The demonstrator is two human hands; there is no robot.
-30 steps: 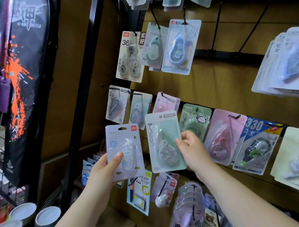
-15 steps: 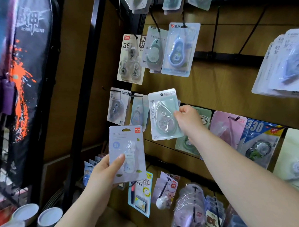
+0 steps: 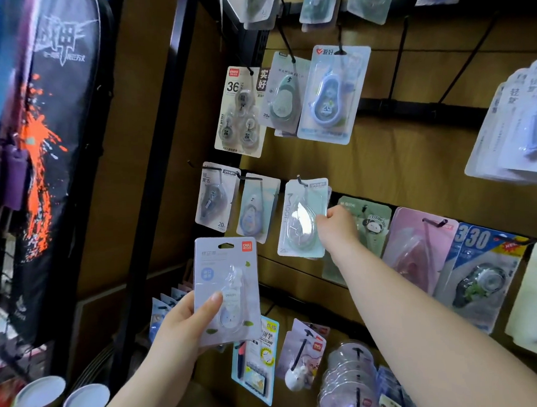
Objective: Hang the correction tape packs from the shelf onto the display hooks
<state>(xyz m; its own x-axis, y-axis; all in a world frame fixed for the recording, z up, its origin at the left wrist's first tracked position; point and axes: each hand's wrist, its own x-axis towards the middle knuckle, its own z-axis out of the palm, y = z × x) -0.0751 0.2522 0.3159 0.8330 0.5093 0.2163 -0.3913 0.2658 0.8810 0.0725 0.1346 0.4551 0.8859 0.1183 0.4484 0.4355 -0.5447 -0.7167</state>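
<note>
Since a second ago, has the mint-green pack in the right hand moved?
Yes. The mint-green pack rose; its top now meets the hook, level with the neighbouring blue pack, not below it.

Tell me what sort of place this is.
Probably a stationery shop: carded correction tape packs hang in rows on black display hooks, and the right hand holds a mint pack at one hook.
</note>
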